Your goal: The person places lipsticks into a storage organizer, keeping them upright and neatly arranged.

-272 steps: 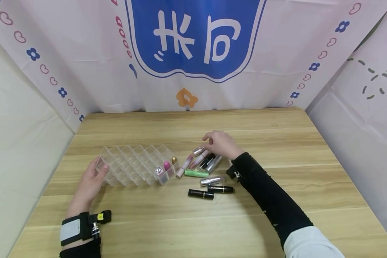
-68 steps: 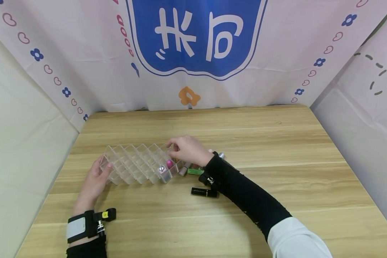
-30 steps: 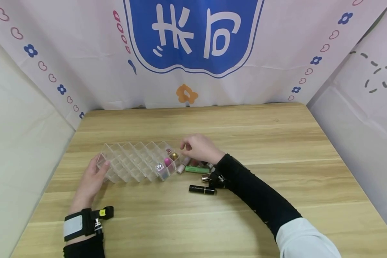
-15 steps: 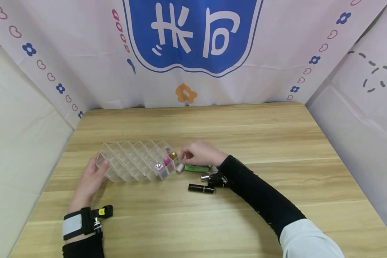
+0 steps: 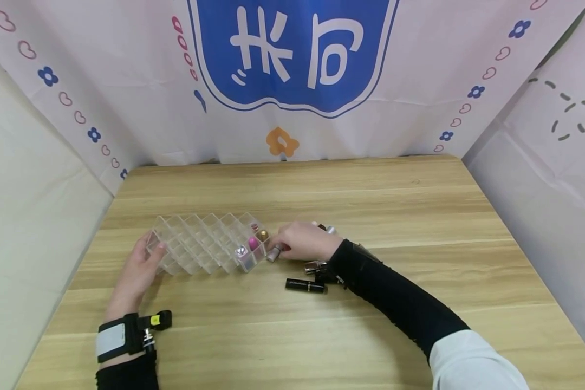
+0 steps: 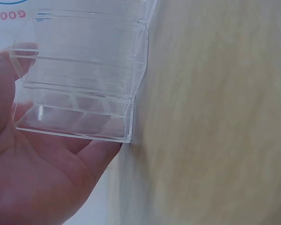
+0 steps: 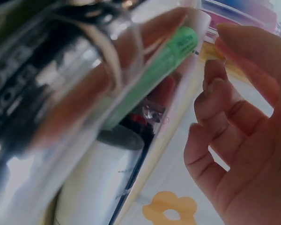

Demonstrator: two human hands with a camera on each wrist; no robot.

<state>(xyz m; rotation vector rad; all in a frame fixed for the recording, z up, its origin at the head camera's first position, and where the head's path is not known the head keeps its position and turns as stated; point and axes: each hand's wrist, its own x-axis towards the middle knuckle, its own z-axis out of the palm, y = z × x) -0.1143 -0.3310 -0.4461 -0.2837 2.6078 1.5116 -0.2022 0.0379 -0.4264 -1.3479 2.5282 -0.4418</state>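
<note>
Clear rack, one: is lying with long axis running left to right, cells facing up, the left hand gripping its left end. Right hand: is hovering at the rack's right end, curling loosely, grasping nothing visible. Pale tube, one: is lying slantwise just beside that hand, visible end pointing nearward and left.

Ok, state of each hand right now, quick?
Left hand: closed on the end of the clear plastic lattice-shaped organizer.
Right hand: open, loosely curled, holding nothing visible, near the green cylindrical tube.
</note>
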